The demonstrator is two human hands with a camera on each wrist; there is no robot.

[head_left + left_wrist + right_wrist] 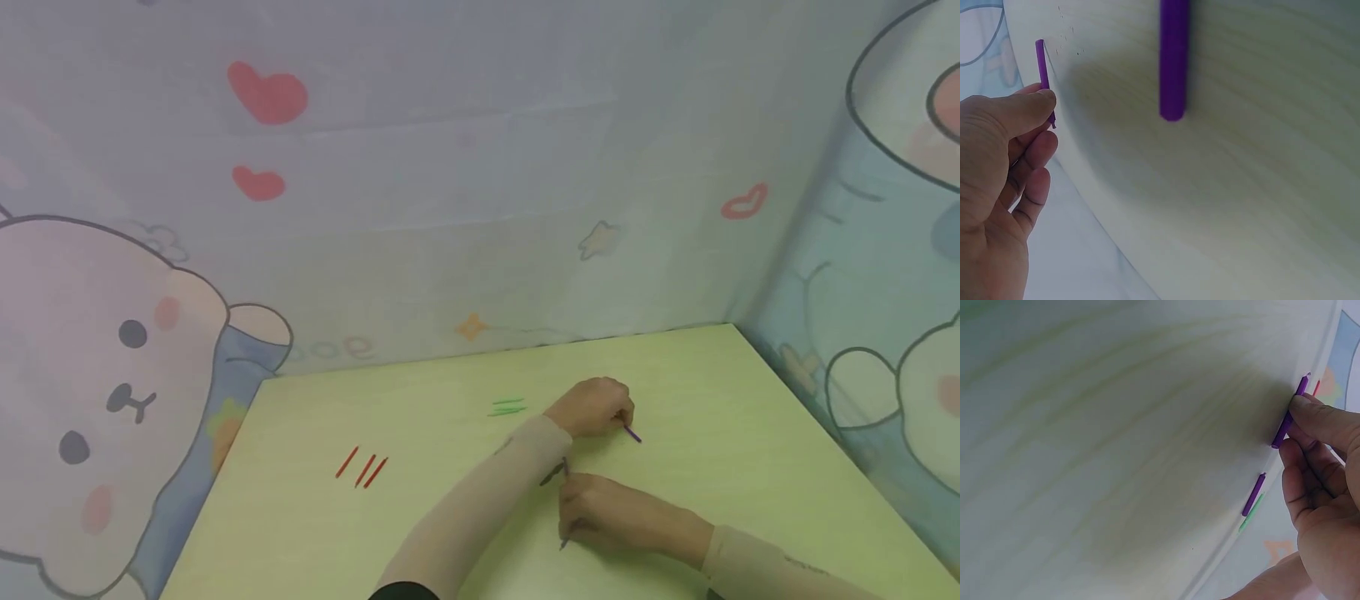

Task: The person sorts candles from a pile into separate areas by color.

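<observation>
My left hand, reaching farther over the table, pinches a thin purple crayon between thumb and fingers. Its narrow tip points down past the fingertips in the left wrist view. Closer to me, my right hand pinches a second purple crayon, held slanted with its narrow tip up in the right wrist view. A third purple crayon appears to lie on the table, near the left forearm; a large purple crayon end shows close up in the left wrist view.
Several green crayons lie together toward the back of the pale wooden table. A few red crayons lie slanted at the left. Patterned cloth walls stand behind and beside the table. My left forearm crosses the table's middle.
</observation>
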